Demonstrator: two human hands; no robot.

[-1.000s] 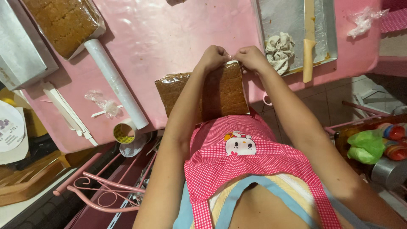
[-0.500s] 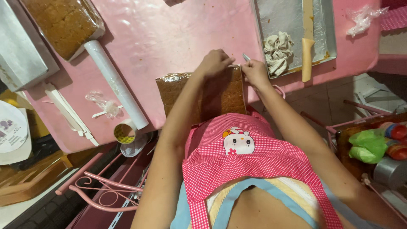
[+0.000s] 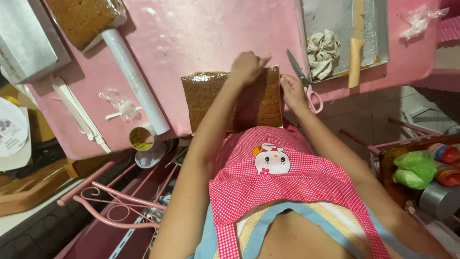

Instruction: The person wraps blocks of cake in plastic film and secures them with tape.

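A brown rectangular cake slab (image 3: 211, 96) wrapped in clear film lies at the near edge of the pink table (image 3: 201, 33), right in front of my apron. My left hand (image 3: 247, 66) is curled over the slab's far edge near its right corner, gripping it. My right hand (image 3: 292, 91) rests against the slab's right side with the fingers spread along that edge and nothing in it. Pink-handled scissors (image 3: 301, 76) lie on the table just beyond my right hand.
A roll of cling film (image 3: 136, 81) lies left of the slab, with a tape roll (image 3: 142, 137) at the table edge. A second brown cake (image 3: 84, 17) sits far left. A metal tray (image 3: 378, 33) at right holds a knife (image 3: 355, 48) and a crumpled cloth (image 3: 323, 48).
Both hands were together at the slab's far edge. My right hand has moved down to the slab's right side, and the scissors now lie free on the table.
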